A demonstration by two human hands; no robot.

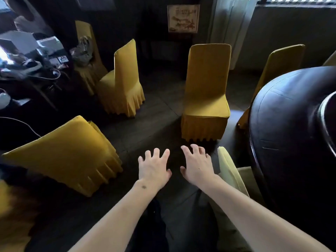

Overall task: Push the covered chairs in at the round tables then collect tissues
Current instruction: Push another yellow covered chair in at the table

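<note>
Both hands reach forward, each grip wide and holding nothing: left hand point(153, 165), right hand point(197, 163), fingers spread. Just beyond stands a yellow covered chair point(206, 99), facing them. The dark round tabletop point(283, 124) at right is cut off; far-left clutter is indistinct.

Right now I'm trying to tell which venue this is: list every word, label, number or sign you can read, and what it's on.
None can be read.
Framed pale picture on the dark back wall: reddish marks, too blurred to read.
Small boxes and packets on the cluttered dark table at left: printing too small and blurred.
Yellow fabric-covered chairs: no text shows.
</note>
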